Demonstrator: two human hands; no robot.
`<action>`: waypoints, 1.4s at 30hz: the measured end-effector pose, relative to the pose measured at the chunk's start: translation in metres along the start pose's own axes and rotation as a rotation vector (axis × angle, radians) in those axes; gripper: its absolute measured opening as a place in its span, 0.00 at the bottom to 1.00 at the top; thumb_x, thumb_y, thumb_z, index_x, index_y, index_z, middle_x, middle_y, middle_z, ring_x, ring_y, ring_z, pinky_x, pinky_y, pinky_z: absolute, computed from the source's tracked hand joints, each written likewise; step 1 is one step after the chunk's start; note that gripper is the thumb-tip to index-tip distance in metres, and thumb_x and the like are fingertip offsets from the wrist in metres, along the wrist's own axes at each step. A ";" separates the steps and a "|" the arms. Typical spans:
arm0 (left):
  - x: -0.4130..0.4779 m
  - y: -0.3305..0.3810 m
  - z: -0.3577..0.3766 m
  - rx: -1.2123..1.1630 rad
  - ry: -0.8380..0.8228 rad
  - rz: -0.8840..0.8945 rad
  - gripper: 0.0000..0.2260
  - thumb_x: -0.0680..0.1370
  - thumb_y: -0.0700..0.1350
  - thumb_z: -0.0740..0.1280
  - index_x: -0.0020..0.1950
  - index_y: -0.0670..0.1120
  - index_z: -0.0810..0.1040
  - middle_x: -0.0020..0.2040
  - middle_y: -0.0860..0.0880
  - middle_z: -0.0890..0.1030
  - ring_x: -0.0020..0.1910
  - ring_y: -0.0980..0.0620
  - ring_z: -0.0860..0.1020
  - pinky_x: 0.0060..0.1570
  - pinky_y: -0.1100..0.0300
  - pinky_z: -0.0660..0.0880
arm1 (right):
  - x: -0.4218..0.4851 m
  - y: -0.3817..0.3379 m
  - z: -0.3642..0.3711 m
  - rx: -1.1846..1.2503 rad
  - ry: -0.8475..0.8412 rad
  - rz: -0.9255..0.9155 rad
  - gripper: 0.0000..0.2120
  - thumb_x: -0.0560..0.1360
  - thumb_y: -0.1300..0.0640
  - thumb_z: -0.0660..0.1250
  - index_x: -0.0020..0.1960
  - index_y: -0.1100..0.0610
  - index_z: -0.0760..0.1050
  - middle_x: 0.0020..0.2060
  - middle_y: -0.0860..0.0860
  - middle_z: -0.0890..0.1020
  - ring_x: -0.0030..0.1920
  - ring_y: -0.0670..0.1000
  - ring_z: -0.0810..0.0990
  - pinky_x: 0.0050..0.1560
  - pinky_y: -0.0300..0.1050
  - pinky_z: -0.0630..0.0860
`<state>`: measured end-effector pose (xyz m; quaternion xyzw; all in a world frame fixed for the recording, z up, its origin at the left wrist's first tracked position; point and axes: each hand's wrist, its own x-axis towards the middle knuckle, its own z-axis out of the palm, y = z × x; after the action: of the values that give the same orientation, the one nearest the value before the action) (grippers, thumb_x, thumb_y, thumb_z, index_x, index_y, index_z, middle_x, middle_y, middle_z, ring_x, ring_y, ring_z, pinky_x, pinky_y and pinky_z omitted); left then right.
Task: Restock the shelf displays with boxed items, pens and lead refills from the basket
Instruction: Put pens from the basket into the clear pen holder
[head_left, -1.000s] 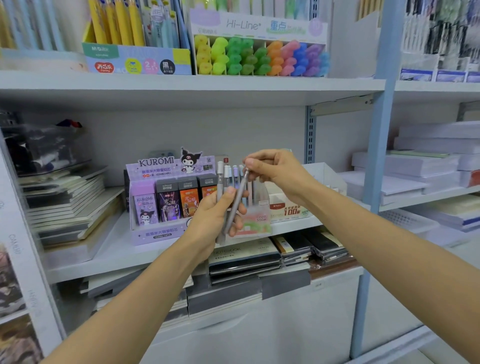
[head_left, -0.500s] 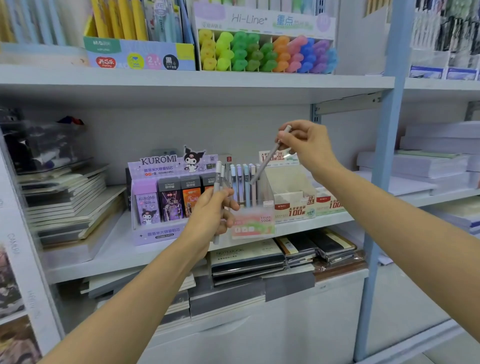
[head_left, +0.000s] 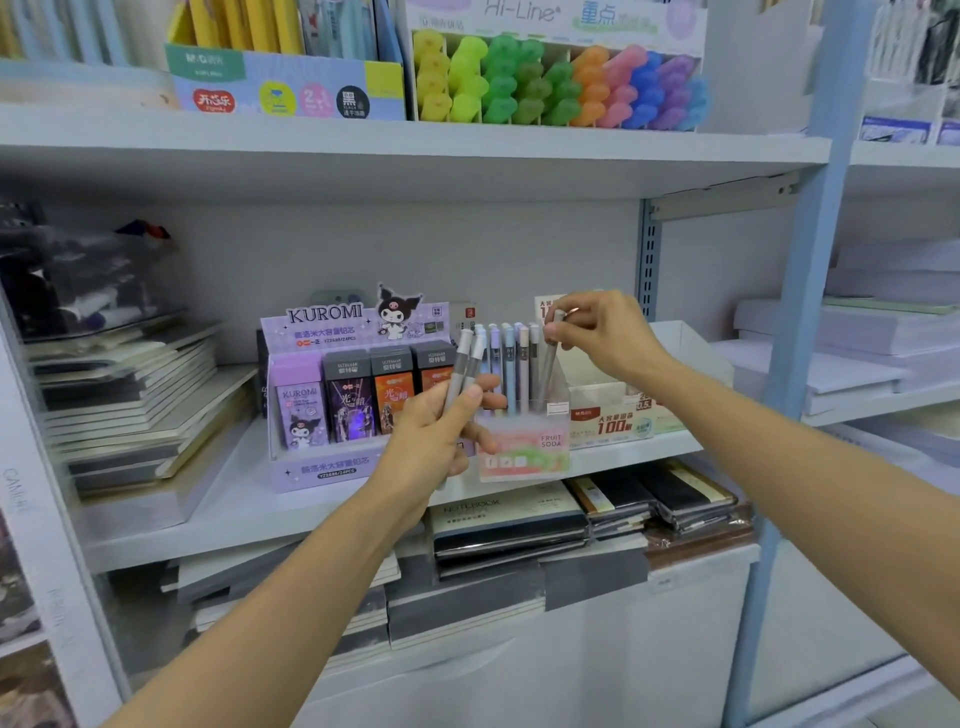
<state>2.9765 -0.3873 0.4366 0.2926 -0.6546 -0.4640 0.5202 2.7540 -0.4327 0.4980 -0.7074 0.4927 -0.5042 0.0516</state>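
R hand (head_left: 602, 338) pinches a grey pen (head_left: 548, 366) by its cap end, thumb + fingertips curled on it. Pen is near upright, tip down inside the clear pen holder (head_left: 524, 457) on the middle shelf (head_left: 249, 499). Top grip makes sense: the barrel can drop straight in at the right end of the row of pens (head_left: 511, 364) standing there, w/o knocking the neighbours.

L hand (head_left: 441, 436) grasps two more grey pens (head_left: 462, 364) as a bunch, caps up, just in front of the holder and near the R hand, prob. so the next one is a short reach. Caps up matches the row, so no flipping needed.

Holder sits at the shelf front edge btw the purple Kuromi lead display (head_left: 322, 415) and a white lead-refill box (head_left: 608, 415), label facing out for shoppers.

Step, my read: slotting pens one at a time. This one looks partway in, not let go yet, w/ two left in hand. Basket not in view.

Risk: light holder near the edge could tip if the pen gets pushed sideways.
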 end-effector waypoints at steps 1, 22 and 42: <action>0.000 -0.001 0.000 -0.001 -0.002 0.000 0.11 0.82 0.45 0.59 0.60 0.46 0.78 0.51 0.48 0.83 0.32 0.55 0.78 0.22 0.65 0.60 | 0.001 0.000 0.000 -0.006 -0.016 -0.004 0.02 0.75 0.59 0.71 0.47 0.53 0.80 0.33 0.42 0.83 0.33 0.34 0.80 0.37 0.24 0.72; -0.001 0.001 0.000 -0.140 -0.131 0.006 0.14 0.82 0.47 0.59 0.63 0.42 0.75 0.44 0.44 0.85 0.24 0.55 0.75 0.20 0.68 0.64 | -0.017 -0.036 0.015 0.296 -0.025 0.029 0.10 0.77 0.49 0.67 0.52 0.54 0.82 0.44 0.48 0.85 0.42 0.43 0.80 0.45 0.37 0.74; -0.011 0.025 -0.016 0.007 0.082 -0.181 0.12 0.81 0.52 0.59 0.52 0.47 0.79 0.27 0.54 0.65 0.23 0.56 0.58 0.22 0.63 0.54 | -0.018 -0.056 -0.016 0.513 0.183 0.111 0.01 0.78 0.62 0.67 0.49 0.58 0.75 0.39 0.53 0.85 0.35 0.47 0.83 0.32 0.36 0.76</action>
<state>2.9973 -0.3724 0.4552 0.3711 -0.6054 -0.4945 0.5013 2.7784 -0.3836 0.5256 -0.5947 0.3893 -0.6706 0.2121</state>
